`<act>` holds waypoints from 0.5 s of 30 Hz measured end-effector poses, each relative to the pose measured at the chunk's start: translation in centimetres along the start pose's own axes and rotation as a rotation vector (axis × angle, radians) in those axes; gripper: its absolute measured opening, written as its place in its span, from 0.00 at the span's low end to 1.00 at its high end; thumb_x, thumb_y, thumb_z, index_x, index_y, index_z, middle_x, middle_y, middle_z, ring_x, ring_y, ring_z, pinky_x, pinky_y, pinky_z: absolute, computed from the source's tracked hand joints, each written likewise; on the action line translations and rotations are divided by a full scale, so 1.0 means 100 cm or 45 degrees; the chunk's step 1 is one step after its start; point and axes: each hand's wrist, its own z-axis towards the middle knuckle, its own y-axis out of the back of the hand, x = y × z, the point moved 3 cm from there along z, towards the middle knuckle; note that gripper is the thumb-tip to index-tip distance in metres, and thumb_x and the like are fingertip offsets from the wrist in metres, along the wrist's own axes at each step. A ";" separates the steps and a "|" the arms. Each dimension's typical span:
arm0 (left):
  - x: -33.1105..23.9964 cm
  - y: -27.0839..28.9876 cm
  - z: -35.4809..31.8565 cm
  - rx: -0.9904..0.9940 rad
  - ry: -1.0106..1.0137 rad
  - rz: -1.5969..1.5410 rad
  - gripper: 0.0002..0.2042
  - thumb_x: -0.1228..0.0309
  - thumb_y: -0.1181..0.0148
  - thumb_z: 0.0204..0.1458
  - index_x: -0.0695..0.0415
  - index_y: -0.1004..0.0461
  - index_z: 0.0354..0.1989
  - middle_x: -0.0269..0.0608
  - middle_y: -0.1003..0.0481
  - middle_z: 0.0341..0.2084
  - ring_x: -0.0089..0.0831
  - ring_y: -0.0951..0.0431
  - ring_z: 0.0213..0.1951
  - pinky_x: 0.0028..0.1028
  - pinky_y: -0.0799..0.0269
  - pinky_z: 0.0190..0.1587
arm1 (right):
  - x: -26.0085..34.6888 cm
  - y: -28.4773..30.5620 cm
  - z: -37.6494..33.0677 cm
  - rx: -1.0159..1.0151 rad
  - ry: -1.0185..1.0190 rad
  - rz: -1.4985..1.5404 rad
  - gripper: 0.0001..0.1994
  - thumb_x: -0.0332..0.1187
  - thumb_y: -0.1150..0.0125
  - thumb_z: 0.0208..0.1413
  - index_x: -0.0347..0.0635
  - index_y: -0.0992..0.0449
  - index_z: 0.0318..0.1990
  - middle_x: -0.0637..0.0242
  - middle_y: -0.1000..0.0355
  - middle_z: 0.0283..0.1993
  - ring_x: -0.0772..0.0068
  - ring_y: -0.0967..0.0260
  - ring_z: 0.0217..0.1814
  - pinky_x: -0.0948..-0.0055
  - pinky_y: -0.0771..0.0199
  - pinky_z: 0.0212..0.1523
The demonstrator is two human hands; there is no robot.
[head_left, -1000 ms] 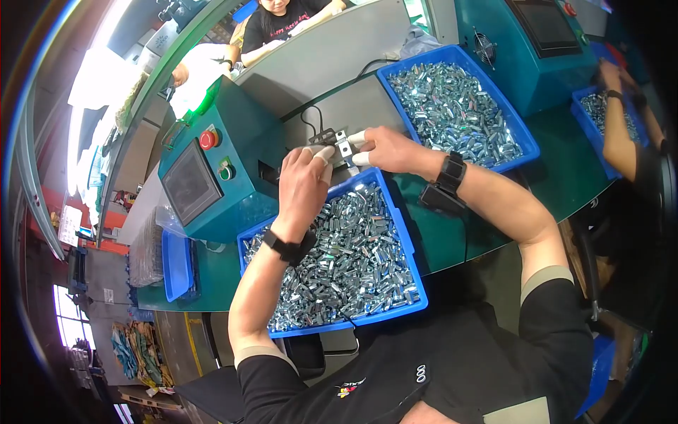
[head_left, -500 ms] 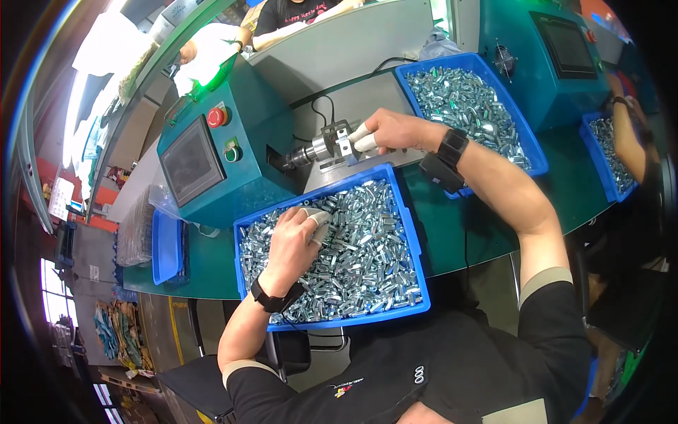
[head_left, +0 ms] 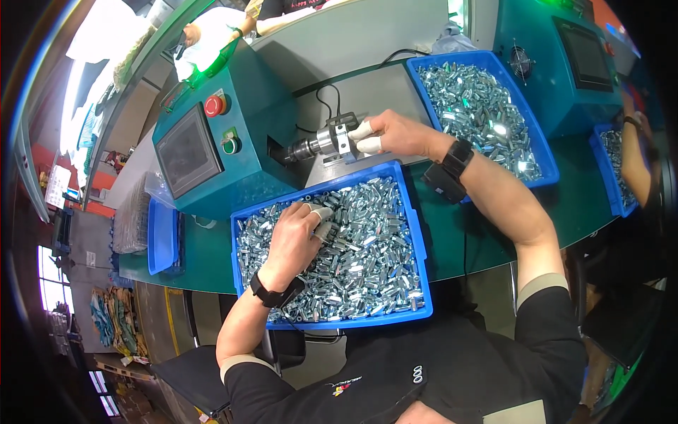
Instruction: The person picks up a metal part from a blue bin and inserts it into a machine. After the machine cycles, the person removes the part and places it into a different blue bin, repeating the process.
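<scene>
My left hand reaches into a near blue tray heaped with small shiny metal pieces that look like long hex nuts. Pale finger covers sit on its thumb and forefinger, which curl together over the heap; what lies between them is hidden. Farther off, my right hand, also with covered fingertips, presses thumb and forefinger to the end of a metal clamping fixture. Any piece in that pinch is out of sight. The fixture lines up with a round chuck coming out of a green machine.
A second blue tray of metal pieces stands at the far right, beside another green machine. At left are a screen, a red stop button and a small blue bin. A grey partition runs behind.
The whole view has shifted slightly. My right hand stays at the fixture, its fingers a little changed in pose. My left hand stays in the near tray, with its fingertips slightly farther into the pieces.
</scene>
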 end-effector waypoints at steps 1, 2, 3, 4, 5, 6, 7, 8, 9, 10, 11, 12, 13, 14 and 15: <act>0.001 -0.001 0.001 0.007 0.005 0.006 0.13 0.76 0.28 0.52 0.57 0.16 0.47 0.43 0.17 0.41 0.47 0.20 0.47 0.41 0.24 0.54 | 0.000 0.000 0.000 0.004 0.010 0.013 0.20 0.32 0.32 0.64 0.40 0.18 0.63 0.69 0.21 0.50 0.80 0.30 0.40 0.77 0.27 0.42; 0.001 -0.002 0.002 0.012 0.008 0.006 0.13 0.76 0.28 0.52 0.57 0.16 0.47 0.43 0.17 0.41 0.47 0.20 0.47 0.41 0.24 0.54 | -0.001 0.000 -0.001 0.008 0.019 0.026 0.20 0.32 0.32 0.64 0.39 0.18 0.63 0.68 0.22 0.51 0.79 0.30 0.41 0.77 0.27 0.42; 0.002 -0.002 0.002 0.011 0.010 0.012 0.14 0.76 0.28 0.51 0.57 0.16 0.47 0.43 0.17 0.40 0.47 0.20 0.47 0.41 0.24 0.53 | -0.001 0.000 -0.001 0.012 0.029 0.039 0.21 0.31 0.32 0.63 0.39 0.19 0.63 0.67 0.22 0.52 0.79 0.30 0.42 0.76 0.27 0.43; 0.002 -0.003 0.002 0.011 0.012 0.017 0.14 0.76 0.28 0.51 0.58 0.16 0.47 0.43 0.17 0.40 0.47 0.20 0.46 0.41 0.24 0.53 | -0.001 0.001 -0.001 0.015 0.027 0.043 0.21 0.31 0.32 0.63 0.39 0.19 0.63 0.67 0.22 0.52 0.79 0.30 0.42 0.76 0.27 0.43; 0.003 -0.003 0.001 0.012 0.016 0.021 0.14 0.76 0.28 0.51 0.58 0.16 0.47 0.43 0.17 0.39 0.47 0.20 0.46 0.41 0.24 0.52 | 0.000 0.000 -0.001 0.014 0.026 0.041 0.21 0.31 0.32 0.64 0.39 0.19 0.63 0.68 0.21 0.51 0.79 0.30 0.41 0.76 0.27 0.43; 0.003 -0.004 0.001 0.017 0.022 0.019 0.14 0.76 0.28 0.51 0.58 0.16 0.47 0.43 0.17 0.39 0.47 0.20 0.46 0.41 0.24 0.52 | 0.000 0.000 0.000 0.013 0.026 0.038 0.21 0.32 0.32 0.64 0.40 0.19 0.63 0.68 0.21 0.50 0.80 0.30 0.40 0.76 0.27 0.42; 0.003 -0.004 0.002 0.020 0.016 0.020 0.14 0.76 0.28 0.51 0.58 0.16 0.47 0.43 0.18 0.39 0.47 0.20 0.46 0.41 0.24 0.52 | 0.000 0.000 0.000 0.013 0.025 0.035 0.21 0.32 0.31 0.64 0.40 0.19 0.63 0.69 0.21 0.49 0.80 0.31 0.39 0.76 0.27 0.42; 0.004 -0.005 0.003 0.023 0.011 0.020 0.14 0.76 0.28 0.51 0.58 0.16 0.47 0.43 0.18 0.39 0.47 0.20 0.45 0.41 0.24 0.52 | 0.001 0.000 -0.001 0.018 0.022 0.040 0.21 0.32 0.31 0.64 0.40 0.19 0.63 0.69 0.21 0.49 0.80 0.31 0.39 0.76 0.27 0.42; 0.004 -0.005 0.003 0.025 0.005 0.020 0.14 0.76 0.28 0.51 0.58 0.16 0.47 0.43 0.18 0.38 0.47 0.20 0.45 0.42 0.24 0.51 | 0.001 0.001 -0.001 0.013 0.014 0.049 0.21 0.33 0.31 0.64 0.40 0.18 0.63 0.69 0.21 0.47 0.80 0.31 0.39 0.76 0.27 0.42; 0.005 -0.006 0.004 0.027 0.011 0.020 0.14 0.76 0.28 0.51 0.58 0.16 0.47 0.43 0.18 0.38 0.47 0.20 0.45 0.42 0.24 0.51 | 0.002 0.001 0.000 0.008 0.009 0.057 0.21 0.33 0.31 0.64 0.40 0.18 0.63 0.70 0.20 0.46 0.81 0.31 0.38 0.77 0.27 0.42; 0.004 -0.008 0.005 0.031 -0.003 0.017 0.13 0.76 0.28 0.51 0.58 0.17 0.46 0.43 0.19 0.38 0.47 0.21 0.45 0.42 0.24 0.51 | 0.003 0.001 0.000 0.004 0.004 0.064 0.21 0.34 0.31 0.64 0.40 0.18 0.63 0.70 0.20 0.45 0.81 0.31 0.38 0.77 0.27 0.41; 0.004 -0.010 0.006 0.035 -0.019 0.015 0.13 0.76 0.29 0.51 0.58 0.17 0.46 0.43 0.19 0.37 0.46 0.21 0.45 0.41 0.25 0.51 | 0.003 0.000 0.000 0.008 0.004 0.067 0.21 0.34 0.31 0.64 0.40 0.18 0.63 0.70 0.20 0.45 0.81 0.31 0.38 0.77 0.27 0.41; 0.004 -0.011 0.007 0.039 -0.034 0.012 0.12 0.76 0.29 0.51 0.58 0.17 0.45 0.43 0.20 0.37 0.46 0.21 0.45 0.41 0.25 0.51 | 0.004 -0.001 0.000 -0.001 -0.003 0.062 0.20 0.34 0.31 0.64 0.40 0.18 0.63 0.71 0.20 0.44 0.81 0.31 0.37 0.77 0.27 0.41; 0.004 -0.013 0.008 0.040 -0.030 0.014 0.12 0.76 0.29 0.51 0.58 0.17 0.45 0.43 0.20 0.37 0.46 0.21 0.45 0.41 0.25 0.51 | 0.006 -0.002 0.000 -0.010 -0.009 0.057 0.20 0.34 0.31 0.64 0.40 0.18 0.63 0.71 0.19 0.44 0.82 0.32 0.36 0.77 0.27 0.41; 0.006 -0.015 0.010 0.053 -0.034 0.016 0.13 0.76 0.29 0.51 0.58 0.17 0.46 0.43 0.20 0.38 0.46 0.21 0.45 0.42 0.25 0.51 | 0.005 -0.001 0.000 -0.023 -0.016 0.051 0.20 0.35 0.31 0.64 0.41 0.18 0.62 0.71 0.19 0.43 0.82 0.32 0.36 0.77 0.27 0.40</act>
